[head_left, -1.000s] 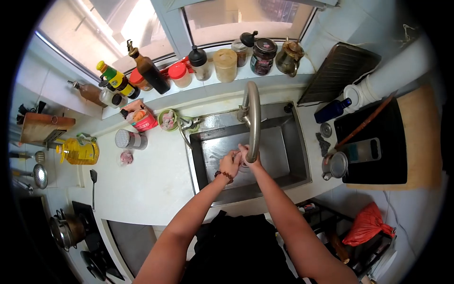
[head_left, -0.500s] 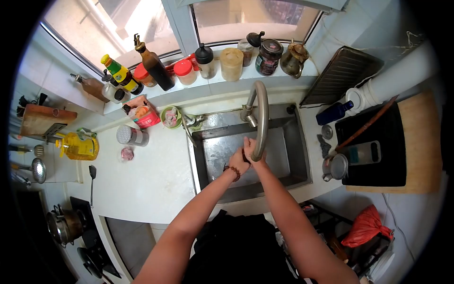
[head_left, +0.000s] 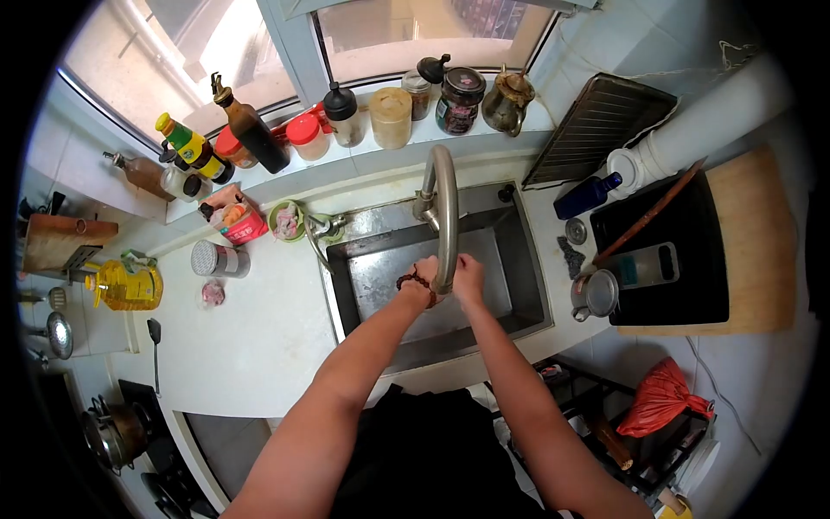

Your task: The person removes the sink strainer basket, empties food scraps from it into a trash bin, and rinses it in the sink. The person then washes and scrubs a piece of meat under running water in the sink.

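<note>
Both hands are over the steel sink (head_left: 373,348), one on each side of the curved faucet (head_left: 446,208). My left hand (head_left: 422,275) is to the left of the spout's end, with a dark beaded bracelet (head_left: 413,280) at the wrist; its fingers are partly behind the spout. Just right of the spout is my right hand (head_left: 469,278), back towards me and fingers curled in. Whatever is in its palm, if anything, is hidden. A gap lies between the hands. I cannot make out whether water is running.
Left of the sink stand a grey-lidded canister (head_left: 220,259), a red packet (head_left: 238,221) and a green bowl (head_left: 285,221). Bottles and jars (head_left: 391,117) line the windowsill behind. On the right are a metal cup (head_left: 596,294), a blue bottle (head_left: 588,195) and a black board (head_left: 692,251).
The hands were together beneath the spout and have moved apart, left hand to its left and right hand to its right. The whole view has shifted slightly.
</note>
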Tool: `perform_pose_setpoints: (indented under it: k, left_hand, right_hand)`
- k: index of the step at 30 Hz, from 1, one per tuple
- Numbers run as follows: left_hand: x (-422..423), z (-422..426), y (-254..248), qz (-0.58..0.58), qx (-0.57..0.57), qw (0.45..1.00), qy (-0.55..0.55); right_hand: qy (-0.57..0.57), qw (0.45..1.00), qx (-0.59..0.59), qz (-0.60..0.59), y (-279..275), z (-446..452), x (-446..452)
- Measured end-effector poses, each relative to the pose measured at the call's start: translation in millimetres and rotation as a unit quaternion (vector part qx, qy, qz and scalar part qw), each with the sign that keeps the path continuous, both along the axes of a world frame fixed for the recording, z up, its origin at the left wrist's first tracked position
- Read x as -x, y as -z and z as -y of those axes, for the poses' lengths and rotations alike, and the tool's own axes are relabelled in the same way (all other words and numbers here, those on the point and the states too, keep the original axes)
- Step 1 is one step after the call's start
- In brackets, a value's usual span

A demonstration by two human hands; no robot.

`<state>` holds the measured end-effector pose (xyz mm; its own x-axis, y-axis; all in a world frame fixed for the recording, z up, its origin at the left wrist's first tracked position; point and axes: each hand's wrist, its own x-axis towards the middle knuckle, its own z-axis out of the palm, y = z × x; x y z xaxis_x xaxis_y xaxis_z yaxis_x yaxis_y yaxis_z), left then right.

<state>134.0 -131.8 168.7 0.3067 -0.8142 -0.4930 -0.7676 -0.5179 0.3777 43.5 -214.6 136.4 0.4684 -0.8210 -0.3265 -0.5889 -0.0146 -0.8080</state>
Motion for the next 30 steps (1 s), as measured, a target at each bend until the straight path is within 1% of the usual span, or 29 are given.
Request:
perform_pose_setpoints:
  k: [1, 2, 3, 4, 5, 6, 7, 8, 9, 10, 11, 12, 13, 14, 15, 16, 18, 19, 20, 21, 22, 23, 24, 25, 26, 27, 28, 29, 30]
  left_hand:
    - [1, -2, -27, 0.000, 0.000, 1.000, -0.001]
    - [1, -4, -52, -0.018, -0.030, 0.999, -0.014]
    - [0, -6, -63, -0.034, -0.060, 0.997, -0.028]
    - [0, -9, -45, -0.033, -0.062, 0.997, -0.030]
    - [3, -14, -13, 0.015, 0.018, 0.998, -0.054]
    - [7, -23, 7, 0.063, 0.098, 0.990, -0.078]
    - [10, -38, -3, 0.086, 0.189, 0.971, -0.119]
    - [5, -43, 6, 0.088, 0.188, 0.971, -0.121]
    - [2, -48, 21, 0.097, 0.192, 0.968, -0.131]
    - [-3, -53, 25, 0.106, 0.196, 0.964, -0.142]
    - [-9, -60, 30, 0.089, 0.222, 0.960, -0.143]
    - [-16, -66, 27, 0.090, 0.221, 0.960, -0.147]
    - [-26, -71, 20, 0.081, 0.267, 0.957, -0.075]
    - [-31, -74, 13, 0.071, 0.311, 0.948, 0.000]
    - [-34, -71, 4, 0.081, 0.322, 0.942, 0.054]
    - [-35, -67, -1, 0.081, 0.321, 0.942, 0.055]
    - [-31, -60, -6, 0.121, 0.316, 0.932, 0.128]
    - [-32, -57, -2, 0.125, 0.316, 0.934, 0.108]
    - [-32, -55, 2, 0.125, 0.317, 0.934, 0.110]
    - [-31, -53, -6, 0.127, 0.294, 0.941, 0.107]
    - [-30, -51, -11, 0.128, 0.271, 0.948, 0.106]
    - [-32, -49, -10, 0.129, 0.272, 0.948, 0.107]
    - [-33, -47, -7, 0.112, 0.195, 0.970, 0.086]
    - [-32, -45, -3, 0.094, 0.117, 0.987, 0.064]
    - [-33, -41, 2, 0.093, 0.118, 0.987, 0.065]
    - [-36, -37, 8, 0.093, 0.067, 0.992, 0.048]
    - [-37, -35, 12, 0.092, 0.016, 0.995, 0.031]
    - [-40, -35, 10, 0.092, 0.016, 0.995, 0.030]
    - [-40, -37, 5, 0.087, 0.016, 0.996, 0.029]
  right_hand:
    - [-0.033, 0.999, 0.017, -0.026, -3, 1, 0]
    - [-0.035, 0.999, 0.017, -0.025, -4, 1, -3]
    - [-0.049, 0.998, 0.007, -0.040, -5, 1, -7]
    - [-0.061, 0.997, -0.004, -0.054, -4, 0, -10]
    - [-0.063, 0.997, -0.005, -0.053, -3, -2, -15]
    - [-0.019, 0.999, -0.023, -0.024, 3, -5, -19]
    - [0.025, 0.999, -0.041, 0.006, 14, -6, -24]
    - [0.023, 0.999, -0.042, 0.007, 33, -7, -28]
    - [0.001, 0.988, -0.122, 0.090, 66, -11, -28]
    - [-0.022, 0.965, -0.200, 0.171, 53, -17, -33]
    - [-0.048, 0.884, -0.448, 0.128, 34, -7, -25]
    - [-0.052, 0.883, -0.449, 0.125, 22, -5, -20]
    - [-0.119, 0.819, -0.541, 0.150, 13, -3, -18]
    - [-0.181, 0.740, -0.625, 0.171, 5, -6, -14]
    - [-0.222, 0.760, -0.598, 0.125, -53, -14, -17]
    - [-0.221, 0.760, -0.598, 0.125, -48, -11, -21]
    - [-0.329, 0.748, -0.575, 0.040, -27, -3, -23]
    - [-0.328, 0.749, -0.574, 0.040, -11, 1, -25]
    - [-0.351, 0.764, -0.541, -0.001, 4, 6, -29]
    - [-0.373, 0.777, -0.506, -0.042, 4, 8, -32]
    - [-0.371, 0.778, -0.505, -0.041, 3, 10, -33]
    - [-0.403, 0.815, -0.414, -0.035, 2, 12, -36]
    - [-0.430, 0.844, -0.320, -0.029, -1, 11, -39]
    - [-0.429, 0.844, -0.320, -0.029, 21, 9, -40]
    - [-0.468, 0.872, -0.130, 0.051, 63, 8, -41]
    - [-0.488, 0.861, 0.065, 0.128, 87, 5, -41]
    - [-0.488, 0.861, 0.065, 0.127, 65, -3, -40]
    - [-0.440, 0.889, 0.088, 0.087, 16, -14, -39]
    - [-0.390, 0.913, 0.109, 0.045, -12, -22, -36]
